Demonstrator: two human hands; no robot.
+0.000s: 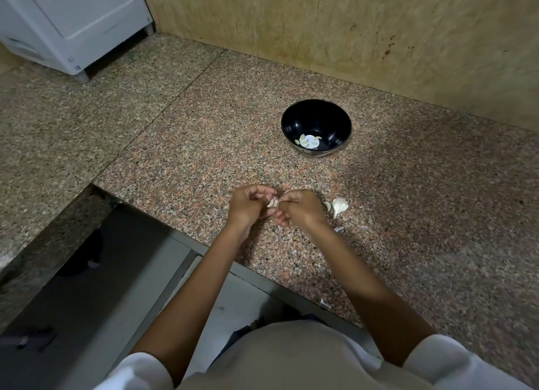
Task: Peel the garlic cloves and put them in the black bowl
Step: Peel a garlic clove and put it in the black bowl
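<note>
My left hand (251,204) and my right hand (300,208) meet over the granite counter, both pinching one garlic clove (272,203) between the fingertips. The rest of the garlic bulb (339,206) lies on the counter just right of my right hand, with a loose clove (327,205) beside it. The black bowl (316,118) stands farther back, right of centre, with a few peeled cloves (309,141) at its bottom.
Bits of papery garlic skin (338,229) are scattered on the speckled counter (204,162) near my hands and at its front edge. A white appliance (73,24) stands at the back left. A tiled wall (350,24) rises behind the bowl. The counter drops off at the lower left.
</note>
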